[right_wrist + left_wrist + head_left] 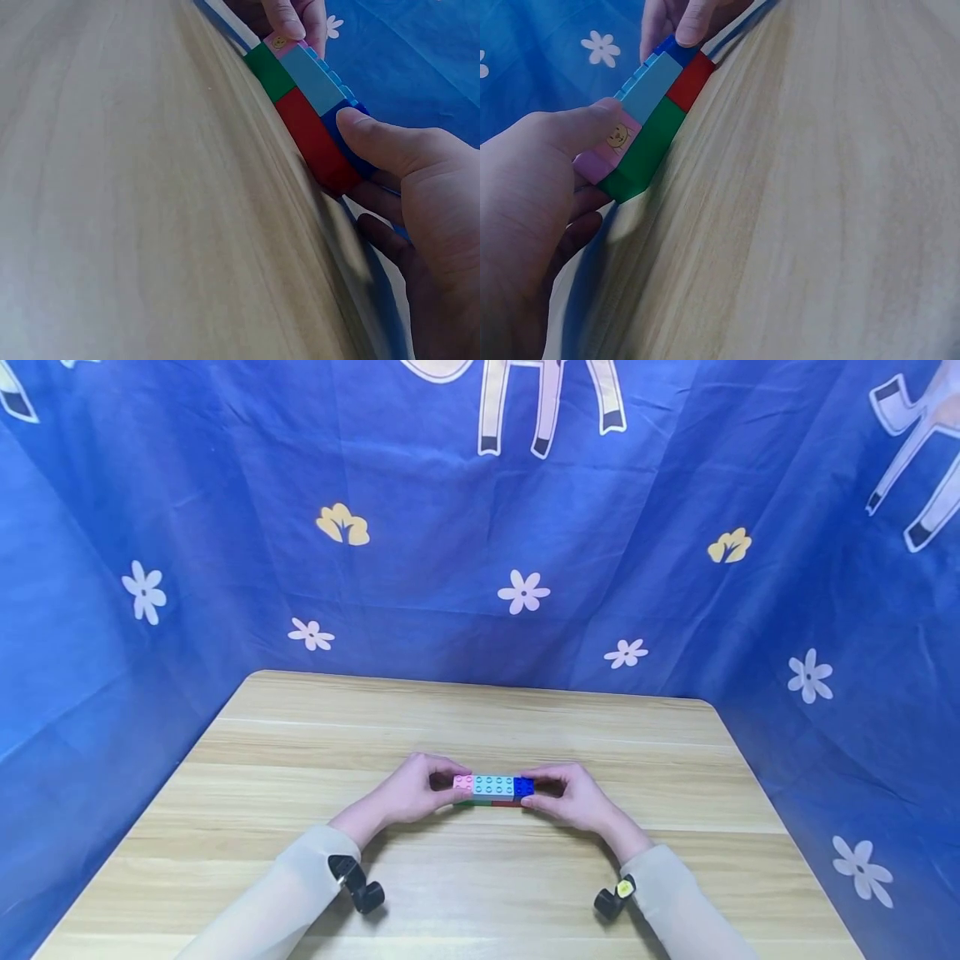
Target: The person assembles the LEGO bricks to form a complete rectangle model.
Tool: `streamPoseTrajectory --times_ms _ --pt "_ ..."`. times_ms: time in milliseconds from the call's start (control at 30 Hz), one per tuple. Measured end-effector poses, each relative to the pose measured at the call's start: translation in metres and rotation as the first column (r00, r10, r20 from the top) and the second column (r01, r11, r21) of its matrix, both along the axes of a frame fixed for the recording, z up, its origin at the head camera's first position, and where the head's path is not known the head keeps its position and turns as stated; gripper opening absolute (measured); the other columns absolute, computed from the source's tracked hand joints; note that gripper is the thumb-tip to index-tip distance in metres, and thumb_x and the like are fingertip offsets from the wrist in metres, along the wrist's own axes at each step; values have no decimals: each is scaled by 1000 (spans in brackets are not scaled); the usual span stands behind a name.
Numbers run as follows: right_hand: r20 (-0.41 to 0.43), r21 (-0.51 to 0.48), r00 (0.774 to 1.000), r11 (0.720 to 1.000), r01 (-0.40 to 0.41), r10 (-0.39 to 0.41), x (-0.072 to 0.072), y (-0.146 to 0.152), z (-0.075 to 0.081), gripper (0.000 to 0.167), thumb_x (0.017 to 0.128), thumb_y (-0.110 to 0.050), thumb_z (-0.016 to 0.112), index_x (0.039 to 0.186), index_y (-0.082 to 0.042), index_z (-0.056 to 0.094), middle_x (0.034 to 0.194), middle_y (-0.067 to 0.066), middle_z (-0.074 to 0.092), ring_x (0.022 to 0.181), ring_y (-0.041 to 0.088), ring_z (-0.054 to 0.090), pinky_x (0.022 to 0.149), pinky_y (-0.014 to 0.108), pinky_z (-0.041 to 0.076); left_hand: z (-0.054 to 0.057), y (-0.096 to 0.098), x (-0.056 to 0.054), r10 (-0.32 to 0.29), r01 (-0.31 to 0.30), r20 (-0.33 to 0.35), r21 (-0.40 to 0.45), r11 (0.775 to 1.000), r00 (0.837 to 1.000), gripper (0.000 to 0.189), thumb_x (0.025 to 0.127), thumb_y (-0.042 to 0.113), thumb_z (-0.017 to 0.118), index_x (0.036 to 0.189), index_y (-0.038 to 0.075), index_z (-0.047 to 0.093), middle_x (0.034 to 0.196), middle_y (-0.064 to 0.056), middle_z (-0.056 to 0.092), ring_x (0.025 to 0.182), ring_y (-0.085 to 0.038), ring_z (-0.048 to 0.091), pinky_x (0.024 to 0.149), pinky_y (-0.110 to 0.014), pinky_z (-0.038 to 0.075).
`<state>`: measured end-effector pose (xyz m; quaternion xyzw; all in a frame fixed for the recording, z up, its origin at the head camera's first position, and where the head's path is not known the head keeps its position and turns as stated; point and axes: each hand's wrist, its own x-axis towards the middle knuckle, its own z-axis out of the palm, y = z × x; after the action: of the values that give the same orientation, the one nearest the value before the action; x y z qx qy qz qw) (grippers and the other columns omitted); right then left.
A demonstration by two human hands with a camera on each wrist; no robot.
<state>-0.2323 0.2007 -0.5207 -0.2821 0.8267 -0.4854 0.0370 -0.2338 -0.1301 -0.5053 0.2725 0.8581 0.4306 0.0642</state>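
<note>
A two-layer block of toy building bricks lies at the middle of the table, its long side running left to right. The top row has a pink brick (pixel 463 781) with a small printed face, a light blue brick (pixel 493 787) and a dark blue brick (pixel 524 787). Beneath them are a green brick (pixel 649 146) on the left and a red brick (pixel 311 139) on the right. My left hand (pixel 412 791) pinches the pink brick between thumb and fingers. At the other end, my right hand (pixel 576 796) pinches the dark blue one the same way.
The wooden table (pixel 480 885) has rounded far corners. A blue printed curtain (pixel 435 577) hangs behind it and along both sides. Black wrist cameras sit at the left cuff (pixel 356 883) and the right cuff (pixel 615 897).
</note>
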Motion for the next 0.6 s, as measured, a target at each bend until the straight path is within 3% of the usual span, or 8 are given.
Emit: streamPoseTrajectory --times_ms 300,600 --pt "32 19 999 1000 11 -12 -4 -2 3 40 93 -27 86 128 -11 77 115 -2 78 104 14 72 95 35 57 3 -1 -1 21 -21 -17 9 1000 1000 50 95 41 81 130 6 75 113 -1 78 96 -10 72 90 -33 59" --pt "94 48 994 998 46 -51 -6 -4 8 41 95 -30 82 132 -12 75 121 0 76 107 15 70 92 31 56 2 -5 0 40 -38 -52 32 999 998 52 89 36 88 132 9 75 129 -1 74 122 -22 68 109 -45 50"
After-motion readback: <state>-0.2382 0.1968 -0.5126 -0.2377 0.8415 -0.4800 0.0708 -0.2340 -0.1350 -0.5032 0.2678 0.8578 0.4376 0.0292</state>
